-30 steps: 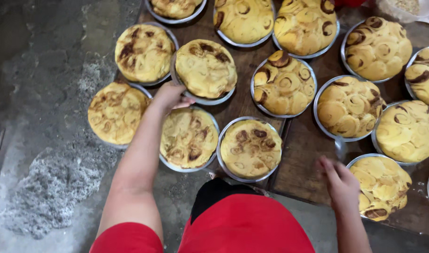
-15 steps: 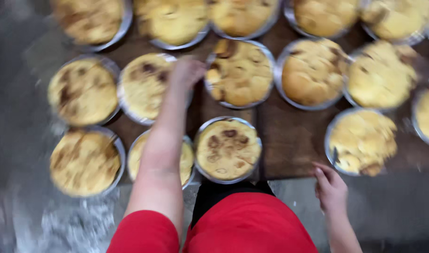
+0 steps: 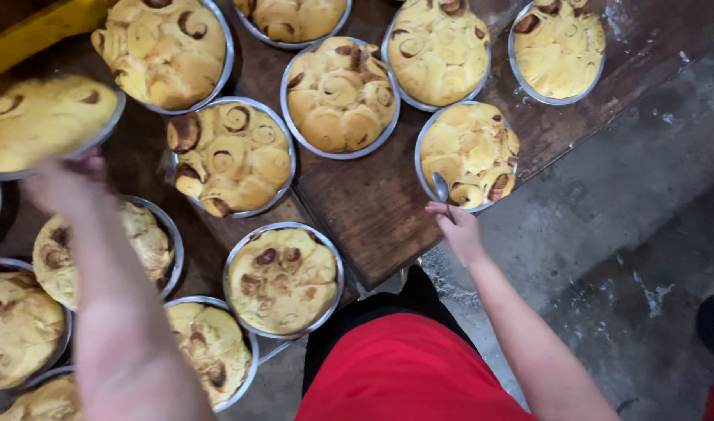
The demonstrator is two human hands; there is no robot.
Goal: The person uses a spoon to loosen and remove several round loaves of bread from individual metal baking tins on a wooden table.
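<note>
A head-worn camera looks down on a dark wooden surface crowded with round metal pans of baked swirl buns.

The right hand is closed around the handle of a metal spoon. The spoon's long axis runs away from the person, its bowl resting at the near rim of a pan of swirl buns directly ahead of that grip. This pan sits near the surface's right-hand edge, above grey concrete floor.

The left hand is blurred. It is raised at the underside of a lifted pan of buns at the far left; its fingers look wrapped under the rim, but the blur makes the grip impossible to confirm.

The right hand is the nearer one to the spooned pan; the left is well apart from it.

Count: twelve pans are at least partly visible, several cut off by the frame edges. One spoon. Two hands, both the person's own. A red garment fills the bottom centre.
</note>
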